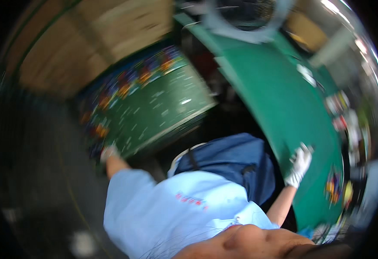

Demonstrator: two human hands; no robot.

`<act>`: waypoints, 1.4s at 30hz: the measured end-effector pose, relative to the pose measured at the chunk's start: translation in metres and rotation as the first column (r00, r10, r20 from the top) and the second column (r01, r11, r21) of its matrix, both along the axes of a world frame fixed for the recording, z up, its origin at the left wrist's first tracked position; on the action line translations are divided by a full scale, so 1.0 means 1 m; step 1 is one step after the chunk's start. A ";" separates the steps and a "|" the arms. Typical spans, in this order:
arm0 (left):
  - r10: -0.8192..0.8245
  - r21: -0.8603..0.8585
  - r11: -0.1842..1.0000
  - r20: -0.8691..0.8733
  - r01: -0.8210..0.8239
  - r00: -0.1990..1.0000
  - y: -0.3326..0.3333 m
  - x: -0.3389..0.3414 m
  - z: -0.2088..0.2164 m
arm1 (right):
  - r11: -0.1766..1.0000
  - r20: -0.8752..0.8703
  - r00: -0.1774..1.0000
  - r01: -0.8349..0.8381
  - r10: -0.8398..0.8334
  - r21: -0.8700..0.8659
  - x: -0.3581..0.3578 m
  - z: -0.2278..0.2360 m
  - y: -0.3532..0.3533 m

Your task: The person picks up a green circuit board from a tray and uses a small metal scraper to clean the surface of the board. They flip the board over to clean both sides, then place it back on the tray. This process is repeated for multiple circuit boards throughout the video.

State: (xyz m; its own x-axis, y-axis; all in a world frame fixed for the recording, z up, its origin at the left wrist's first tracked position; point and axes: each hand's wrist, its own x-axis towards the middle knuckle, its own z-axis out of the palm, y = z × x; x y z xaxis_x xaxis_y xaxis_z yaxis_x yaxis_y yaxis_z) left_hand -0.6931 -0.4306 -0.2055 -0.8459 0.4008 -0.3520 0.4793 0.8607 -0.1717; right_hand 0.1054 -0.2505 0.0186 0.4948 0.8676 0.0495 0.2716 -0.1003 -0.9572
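My left hand (109, 153), in a white glove, reaches out at the left, beside the near-left corner of a green board (154, 110) strewn with small pale pieces. Motion smears its fingers, so their hold cannot be made out. Close by it, a band of colourful small items (101, 131) in orange, blue and red runs along the board's left and far edges. Over on the right, my white-gloved right hand (300, 166) is above a green tabletop (262, 73). Its fingers are bent together around something small and greyish at their tips, too blurred to name.
Dark blue cloth (227, 157) covers my lap between board and tabletop. A pale round ring-shaped frame (249, 32) stands at the table's far end. Small colourful pieces (333, 187) lie near its right edge, with containers (338, 103) beyond. Wooden panels (98, 47) rise behind the board.
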 end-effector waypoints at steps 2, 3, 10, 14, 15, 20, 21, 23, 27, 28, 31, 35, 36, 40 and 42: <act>-0.083 -0.039 0.996 0.017 0.083 0.996 0.024 -0.023 0.034 | 0.979 -0.178 0.984 0.059 -0.024 0.195 -0.039 0.006 0.005; -0.192 -0.047 0.980 0.048 0.195 0.980 0.080 -0.016 0.048 | 0.989 -0.031 0.999 -0.020 0.025 0.148 -0.018 0.008 -0.016; -0.705 0.876 0.106 -0.268 0.471 0.657 0.313 0.254 0.225 | 0.926 -0.255 0.943 0.278 -0.213 0.256 0.002 0.020 -0.108; -0.858 0.762 -0.190 -0.435 0.619 0.272 0.416 0.387 0.221 | 0.901 -0.294 0.906 0.374 -0.305 0.219 -0.009 -0.002 -0.145; -0.880 0.728 -0.205 -0.430 0.654 0.202 0.437 0.420 0.211 | 0.897 -0.297 0.898 0.392 -0.325 0.204 -0.010 -0.004 -0.155; -0.928 0.512 -0.244 -0.371 0.823 -0.045 0.418 0.615 0.190 | 0.828 -0.283 0.843 0.520 -0.457 0.210 -0.012 -0.012 -0.202; -0.921 0.556 -0.357 -0.345 0.751 -0.183 0.384 0.654 0.193 | 0.809 -0.294 0.824 0.550 -0.484 0.207 -0.012 -0.013 -0.209; -0.825 0.594 -0.564 -0.397 0.573 -0.402 0.291 0.730 0.203 | 0.765 -0.273 0.785 0.612 -0.556 0.202 -0.008 -0.009 -0.224; -0.358 0.779 -0.626 -0.240 0.041 -0.902 0.118 0.768 0.254 | 0.679 -0.267 0.720 0.693 -0.640 0.242 0.003 -0.009 -0.249; -0.150 0.803 -0.588 -0.223 -0.094 -0.963 0.094 0.759 0.235 | 0.664 -0.287 0.720 0.694 -0.632 0.278 0.004 -0.005 -0.248; 0.034 0.761 -0.500 -0.460 -0.413 -0.887 0.087 0.745 0.221 | 0.613 -0.240 0.715 0.691 -0.657 0.382 0.011 -0.005 -0.268; -0.339 0.802 -0.596 -0.304 -0.047 -0.890 0.225 0.749 0.275 | 0.559 -0.243 0.672 0.727 -0.700 0.399 0.025 -0.022 -0.289; -0.508 0.737 -0.668 -0.343 0.109 -0.790 0.269 0.740 0.276 | 0.560 -0.250 0.672 0.728 -0.697 0.396 0.027 -0.029 -0.288; -0.790 0.475 -0.539 -0.571 0.695 -0.222 0.483 0.647 0.188 | 0.635 -0.300 0.722 0.692 -0.623 0.344 0.034 -0.043 -0.270; -0.861 0.442 -0.344 -0.501 0.828 -0.090 0.557 0.613 0.166 | 0.650 -0.323 0.717 0.697 -0.618 0.304 0.040 -0.044 -0.263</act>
